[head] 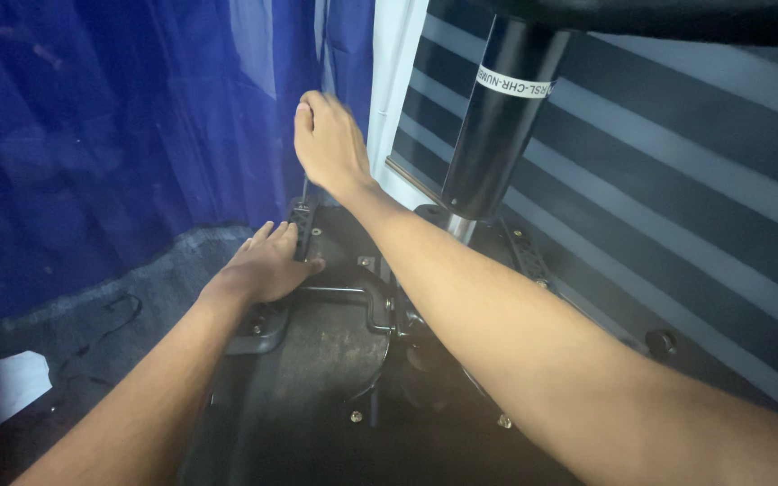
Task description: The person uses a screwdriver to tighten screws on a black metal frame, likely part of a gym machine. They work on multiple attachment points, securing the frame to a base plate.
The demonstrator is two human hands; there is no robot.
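Forearms fill the foreground, both reaching over an upturned office chair base (335,360), its dark underside plate facing up beside a blue curtain (119,117). A black gas cylinder (497,117) rises behind. Pressing flat, fingers spread, the left hand (267,265) rests on the mounting bracket (302,225); keeping that pressure should steady the plate. Raised above the bracket's far end, the right hand (328,144) seems closed on a thin tool, barely visible; best kept upright.

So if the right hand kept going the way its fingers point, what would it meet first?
Most likely the blue curtain. The right hand is raised above the upturned chair base, fingers aimed up and away toward the curtain's edge, though depth is hard to judge.
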